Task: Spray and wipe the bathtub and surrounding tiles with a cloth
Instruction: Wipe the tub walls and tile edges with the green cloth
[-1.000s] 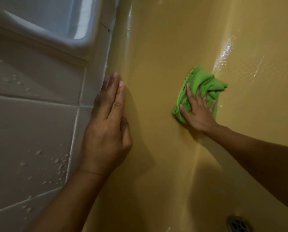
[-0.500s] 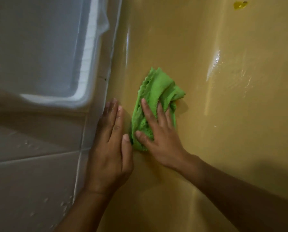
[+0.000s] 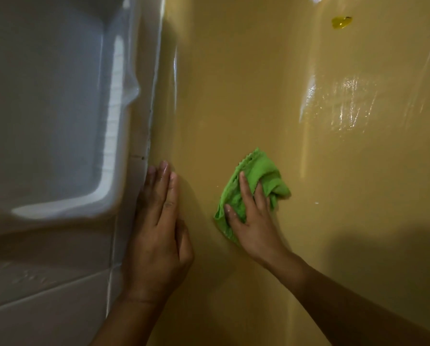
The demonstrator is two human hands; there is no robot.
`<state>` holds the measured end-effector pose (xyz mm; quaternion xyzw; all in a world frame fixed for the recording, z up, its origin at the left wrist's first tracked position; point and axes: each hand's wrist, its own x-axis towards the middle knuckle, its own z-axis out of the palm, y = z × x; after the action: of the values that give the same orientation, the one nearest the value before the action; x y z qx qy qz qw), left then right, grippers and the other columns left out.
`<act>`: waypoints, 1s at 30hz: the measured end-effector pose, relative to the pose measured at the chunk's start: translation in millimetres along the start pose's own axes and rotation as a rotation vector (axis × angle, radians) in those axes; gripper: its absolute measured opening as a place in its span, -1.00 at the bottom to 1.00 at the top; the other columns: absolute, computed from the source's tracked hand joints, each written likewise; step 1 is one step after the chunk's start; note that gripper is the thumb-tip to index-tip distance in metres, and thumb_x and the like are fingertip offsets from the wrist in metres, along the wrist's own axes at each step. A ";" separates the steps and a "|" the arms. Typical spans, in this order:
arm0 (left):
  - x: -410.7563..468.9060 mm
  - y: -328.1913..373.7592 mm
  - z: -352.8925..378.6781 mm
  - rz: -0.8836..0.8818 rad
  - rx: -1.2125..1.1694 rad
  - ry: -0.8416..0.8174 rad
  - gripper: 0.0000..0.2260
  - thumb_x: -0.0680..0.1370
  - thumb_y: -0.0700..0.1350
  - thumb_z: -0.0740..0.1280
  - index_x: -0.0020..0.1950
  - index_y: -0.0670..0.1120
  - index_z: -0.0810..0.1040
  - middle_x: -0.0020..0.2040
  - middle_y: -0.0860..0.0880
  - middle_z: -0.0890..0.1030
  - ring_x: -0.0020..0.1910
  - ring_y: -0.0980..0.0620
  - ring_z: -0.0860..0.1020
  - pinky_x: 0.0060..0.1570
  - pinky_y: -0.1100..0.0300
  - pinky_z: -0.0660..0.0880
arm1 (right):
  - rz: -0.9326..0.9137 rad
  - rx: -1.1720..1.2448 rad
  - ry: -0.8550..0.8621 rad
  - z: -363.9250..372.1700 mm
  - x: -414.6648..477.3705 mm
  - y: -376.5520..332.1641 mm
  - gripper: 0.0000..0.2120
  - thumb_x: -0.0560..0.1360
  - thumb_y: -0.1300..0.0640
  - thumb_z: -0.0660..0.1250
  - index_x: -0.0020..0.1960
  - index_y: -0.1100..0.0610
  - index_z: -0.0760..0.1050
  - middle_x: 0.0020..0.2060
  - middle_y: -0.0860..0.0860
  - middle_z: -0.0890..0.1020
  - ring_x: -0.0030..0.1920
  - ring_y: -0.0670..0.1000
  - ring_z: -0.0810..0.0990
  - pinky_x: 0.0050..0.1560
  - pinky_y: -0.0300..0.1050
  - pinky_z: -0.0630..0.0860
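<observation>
The yellow bathtub (image 3: pixel 246 83) fills the middle and right of the head view, its inner wall glossy with wet streaks at the upper right. A crumpled green cloth (image 3: pixel 264 176) lies against that wall. My right hand (image 3: pixel 251 221) presses flat on the cloth with fingers spread and straight. My left hand (image 3: pixel 159 221) rests flat with straight fingers on the tub's rim, where it meets the white tiles (image 3: pixel 46 295). No spray bottle is in view.
A white moulded fixture (image 3: pixel 59 108) juts out from the tiled wall at the upper left. A small bright yellow thing (image 3: pixel 341 22) sits on the tub surface at the top right. Water droplets dot the tiles at the lower left.
My right hand has slid the cloth from far right across to beside my left hand, then back a little to the right. The left hand has stayed on the rim.
</observation>
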<state>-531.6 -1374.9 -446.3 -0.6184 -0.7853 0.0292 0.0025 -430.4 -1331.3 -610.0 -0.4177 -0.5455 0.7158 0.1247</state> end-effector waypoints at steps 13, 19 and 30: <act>22.4 2.4 -2.3 0.034 -0.026 -0.011 -0.43 0.56 -0.31 0.12 0.60 -0.26 0.24 0.65 -0.13 0.17 0.66 -0.11 0.05 0.58 -0.12 0.13 | -0.334 -0.177 -0.080 -36.3 27.8 -55.4 -0.28 0.55 -0.39 0.12 0.47 -0.52 -0.34 0.53 -0.22 -0.36 0.57 0.17 -0.40 0.53 0.31 -0.06; 38.3 3.8 -0.4 0.035 0.036 0.012 -0.46 0.57 -0.29 0.24 0.58 -0.26 0.29 0.63 -0.14 0.23 0.65 -0.11 0.10 0.49 -0.24 0.29 | -0.208 -0.213 -0.133 -43.1 42.2 -1.2 -0.22 0.53 -0.37 0.17 0.46 -0.52 -0.37 0.49 -0.19 -0.43 0.58 0.21 -0.34 0.55 0.35 -0.03; 56.6 4.5 -0.7 0.011 0.019 0.008 -0.48 0.61 -0.27 0.25 0.58 -0.25 0.28 0.63 -0.14 0.23 0.64 -0.13 0.12 0.47 -0.27 0.31 | 0.038 0.000 -0.017 -71.3 101.3 -31.9 -0.24 0.41 -0.49 0.00 0.48 -0.51 -0.35 0.63 0.04 -0.27 0.59 0.28 -0.31 0.56 0.35 -0.11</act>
<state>-540.6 -1318.8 -447.7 -0.6226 -0.7817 0.0342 0.0116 -449.7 -1206.9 -632.6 -0.4221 -0.5383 0.7216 0.1064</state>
